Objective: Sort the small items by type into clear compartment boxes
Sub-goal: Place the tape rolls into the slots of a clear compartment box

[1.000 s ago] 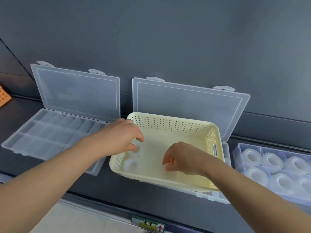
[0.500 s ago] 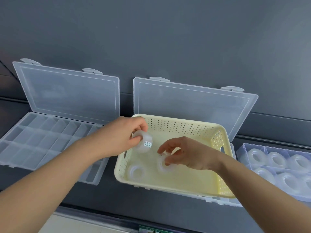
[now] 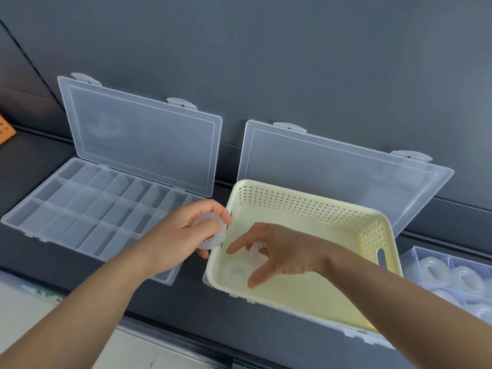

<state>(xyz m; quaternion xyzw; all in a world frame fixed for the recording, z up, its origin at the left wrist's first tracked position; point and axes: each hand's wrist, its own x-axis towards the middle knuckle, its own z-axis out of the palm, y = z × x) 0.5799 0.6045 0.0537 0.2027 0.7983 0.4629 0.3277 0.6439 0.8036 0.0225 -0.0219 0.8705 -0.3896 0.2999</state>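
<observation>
Left hand (image 3: 183, 235) grips a translucent white tape roll (image 3: 210, 231) over the left rim of the pale yellow perforated plastic basket (image 3: 306, 193). Right hand (image 3: 282, 258) pinches a second roll (image 3: 257, 248) inside the basket. Risk: the smooth roll may slip, clip the rim, or straddle a divider of the clear plastic compartment box (image 3: 87, 209). Open room lies to the left, and the raised lid (image 3: 138, 139) bounds the back.

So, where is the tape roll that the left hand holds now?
In the head view, left of centre: the left hand holds the tape roll by the left rim of the yellow basket, next to the left compartment box.
</observation>
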